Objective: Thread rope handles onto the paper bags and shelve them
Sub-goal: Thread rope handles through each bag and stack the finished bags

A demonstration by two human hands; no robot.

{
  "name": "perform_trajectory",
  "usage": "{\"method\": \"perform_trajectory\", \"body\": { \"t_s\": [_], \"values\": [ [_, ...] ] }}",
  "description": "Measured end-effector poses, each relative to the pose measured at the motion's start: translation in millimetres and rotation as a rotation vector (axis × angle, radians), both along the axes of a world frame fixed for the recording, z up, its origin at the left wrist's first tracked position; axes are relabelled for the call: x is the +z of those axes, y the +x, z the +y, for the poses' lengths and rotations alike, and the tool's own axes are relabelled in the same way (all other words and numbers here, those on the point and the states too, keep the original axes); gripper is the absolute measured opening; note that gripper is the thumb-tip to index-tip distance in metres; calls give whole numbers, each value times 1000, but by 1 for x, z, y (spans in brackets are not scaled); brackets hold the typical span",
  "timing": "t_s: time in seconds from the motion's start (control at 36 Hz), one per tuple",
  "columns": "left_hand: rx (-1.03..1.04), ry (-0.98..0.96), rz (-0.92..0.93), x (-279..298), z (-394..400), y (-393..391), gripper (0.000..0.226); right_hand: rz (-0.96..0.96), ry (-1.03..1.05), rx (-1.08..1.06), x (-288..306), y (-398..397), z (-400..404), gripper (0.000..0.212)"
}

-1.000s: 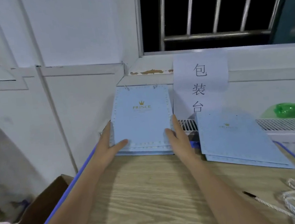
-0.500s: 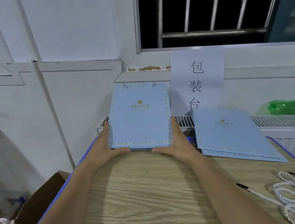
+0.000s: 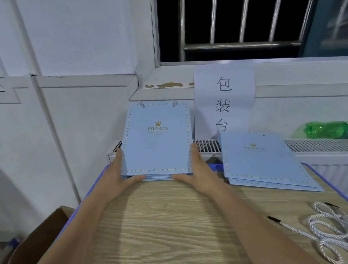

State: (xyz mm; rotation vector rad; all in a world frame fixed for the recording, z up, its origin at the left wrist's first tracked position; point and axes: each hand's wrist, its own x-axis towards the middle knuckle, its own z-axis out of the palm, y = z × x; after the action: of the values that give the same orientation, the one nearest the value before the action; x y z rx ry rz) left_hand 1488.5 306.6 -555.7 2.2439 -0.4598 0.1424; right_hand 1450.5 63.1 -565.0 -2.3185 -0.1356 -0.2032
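A stack of light blue "PRINCE" paper bags point(image 3: 157, 145) lies flat at the far edge of the wooden table point(image 3: 166, 226), its far end over a white grille. Rope handle ends point(image 3: 141, 104) show at the top bag's far edge. My left hand point(image 3: 118, 178) presses the stack's left side with straight fingers, thumb along the near edge. My right hand point(image 3: 199, 171) mirrors it on the right side. A second pile of flat blue bags point(image 3: 258, 162) lies to the right. Loose white rope handles point(image 3: 333, 234) are heaped at the table's right front.
A paper sign point(image 3: 224, 94) hangs on the wall behind the bags. A green plastic bottle point(image 3: 333, 129) lies on the white grille point(image 3: 320, 145) at the right. An open cardboard box point(image 3: 38, 242) stands on the floor left of the table, below its blue edge.
Both hands slid from lying on the stack's near corners to clasping its sides, thumbs along the near edge. The stack now sits squared up.
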Motion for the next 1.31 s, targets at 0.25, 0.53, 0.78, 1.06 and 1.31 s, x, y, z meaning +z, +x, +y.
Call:
{"method": "perform_trajectory", "body": {
  "t_s": [0.25,0.53,0.78,1.06,1.31],
  "values": [
    [215,782,141,43,-12,-3,129,128,-99,83,31,-12,-10,121],
    [-195,693,-40,60,-115,-33,108,63,-214,-249,37,-62,-102,63],
    [-237,524,-165,19,-194,-64,86,166,-312,-737,15,-105,-175,76],
    [-256,416,170,12,-225,-86,89,253,-195,-809,10,-108,-186,84],
    [-290,-158,340,18,-223,-89,58,84,50,-809,20,-104,-184,53]
  ]
}}
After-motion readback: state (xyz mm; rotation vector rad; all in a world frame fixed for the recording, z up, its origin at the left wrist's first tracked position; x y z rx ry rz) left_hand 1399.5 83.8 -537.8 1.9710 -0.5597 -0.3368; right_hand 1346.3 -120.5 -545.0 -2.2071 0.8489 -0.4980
